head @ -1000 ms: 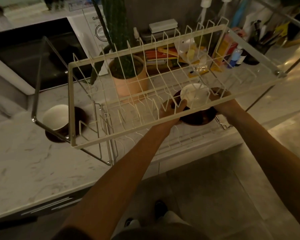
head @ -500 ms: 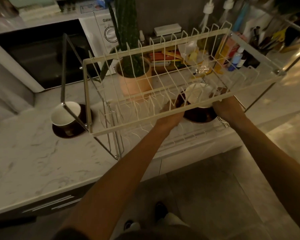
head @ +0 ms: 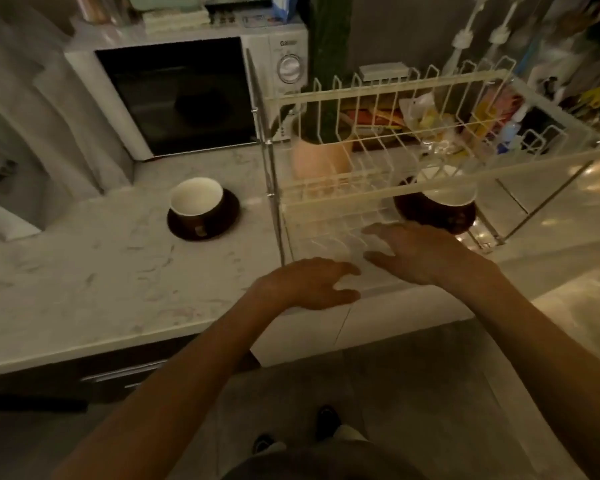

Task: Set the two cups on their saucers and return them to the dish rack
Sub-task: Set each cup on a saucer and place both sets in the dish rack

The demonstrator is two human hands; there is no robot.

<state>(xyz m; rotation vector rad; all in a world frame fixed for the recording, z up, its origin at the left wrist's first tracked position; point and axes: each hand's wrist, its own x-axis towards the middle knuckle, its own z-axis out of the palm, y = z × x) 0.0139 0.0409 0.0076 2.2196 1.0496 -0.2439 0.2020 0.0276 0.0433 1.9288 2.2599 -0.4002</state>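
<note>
1 cup racked, 1 waiting on the counter

both hands are hovering with fingers spread, holding nothing: the left hand (head: 305,284) at the counter edge, the right hand (head: 420,252) just before the dish rack (head: 378,95). 1 cup (head: 445,188) is sitting on its saucer (head: 433,216) inside the rack's lower tier; the other cup (head: 197,202) is resting on its saucer (head: 205,218) on the marble counter (head: 84,271), left of the rack. risk: lifting that saucer unevenly could be sliding the cup off, or knocking the rack's wires. the microwave (head: 187,95) label is too blurred to read.

1 cup (head: 197,199) upright on saucer (head: 219,223) on counter; 2nd cup (head: 447,194) on saucer (head: 426,214) in dish rack (head: 388,98).
</note>
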